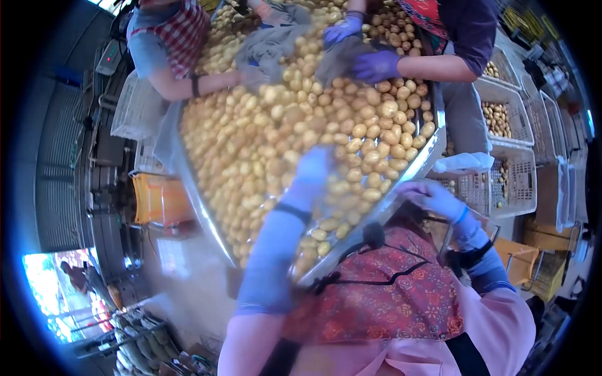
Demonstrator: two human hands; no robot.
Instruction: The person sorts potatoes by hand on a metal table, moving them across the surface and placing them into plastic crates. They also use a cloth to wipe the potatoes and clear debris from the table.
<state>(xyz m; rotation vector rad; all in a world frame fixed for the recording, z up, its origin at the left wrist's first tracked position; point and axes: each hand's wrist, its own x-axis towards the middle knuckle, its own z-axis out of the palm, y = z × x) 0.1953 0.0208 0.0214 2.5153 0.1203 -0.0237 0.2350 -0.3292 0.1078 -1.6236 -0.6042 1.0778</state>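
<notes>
Potatoes (251, 147) are heaped across a metal-edged counter (421, 164), thick from the far end down to the narrow near corner. Person's L hand (315, 164), gloved, is over the near-middle of the pile, arm stretched fwd, w/ potatoes all round; R hand (433, 197), also gloved, is well apart from it, near the counter's R edge, fingers bent & bunched. L is badly blurred & R's palm is hidden, so can't tell if either is clamped on a potato. Dark bands circle both forearms; a red floral apron (389, 282) covers the chest, pink sleeves either side. Across the counter, 2 co-workers: one on the L, checked apron (182, 44), hands by a grey cloth (266, 50) on the potatoes; one on the R, purple gloves (376, 66), both at a darker cloth (342, 59), also on the pile. Off to the R, white plastic crates (525, 122) stand in rows, some w/ potatoes inside, & a yellow crate (547, 280) sits nearer. On the L, an orange container (162, 199) is beside the counter, w/ a pale crate (130, 109) farther up.
</notes>
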